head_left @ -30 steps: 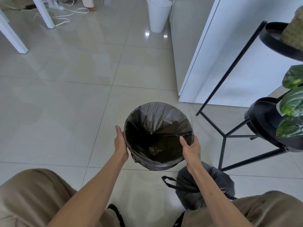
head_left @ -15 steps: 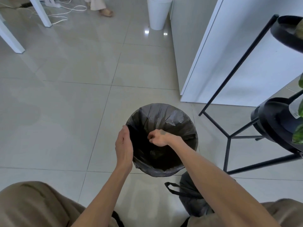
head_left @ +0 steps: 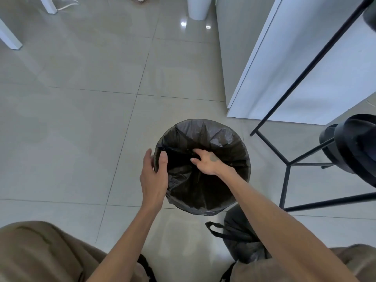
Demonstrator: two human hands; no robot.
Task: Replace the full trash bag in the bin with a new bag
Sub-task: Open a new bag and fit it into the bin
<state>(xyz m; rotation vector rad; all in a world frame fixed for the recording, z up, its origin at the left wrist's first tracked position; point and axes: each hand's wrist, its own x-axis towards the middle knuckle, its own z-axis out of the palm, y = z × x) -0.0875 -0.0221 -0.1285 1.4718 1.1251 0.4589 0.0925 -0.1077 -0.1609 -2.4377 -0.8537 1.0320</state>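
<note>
**Liner going in: seating the new bag, old one already out**

Head view (only cam): The bin (head_left: 202, 167) stands on the tiled floor (head_left: 81, 129), approx centre frame, w/ a fresh black bag (head_left: 211, 137) draped inside and folded over most of the rim. The far and right sides look seated; the left side has a loose fold stretched across the mouth, not yet over the edge.

Left hand (head_left: 153, 178) is at the bin's left rim, thumb inside, fingers (head_left: 147, 157) outside and close together. It looks like a pinch on the rim plus bag edge, tho the actual contact is partly hidden. Right hand (head_left: 207, 162) reaches into the mouth, fingers curled down into the plastic near the loose fold. Can't tell for sure whether they grip the film or just push it.

The full bag (head_left: 242, 241), tied, handles sticking out to the left, sits on the floor just beside the bin on the near side, btwn the person's knees (head_left: 40, 251).

Step in hand, as I read it: swap mostly done, now spreading and fitting the liner. Next move prob needs the slack fold pulled out to the left rim and tucked over, while the left hand steadies the bin. Gentle pull, since thin film could tear or slip off the seated far side. After that, the full bag needs carrying off.
</note>
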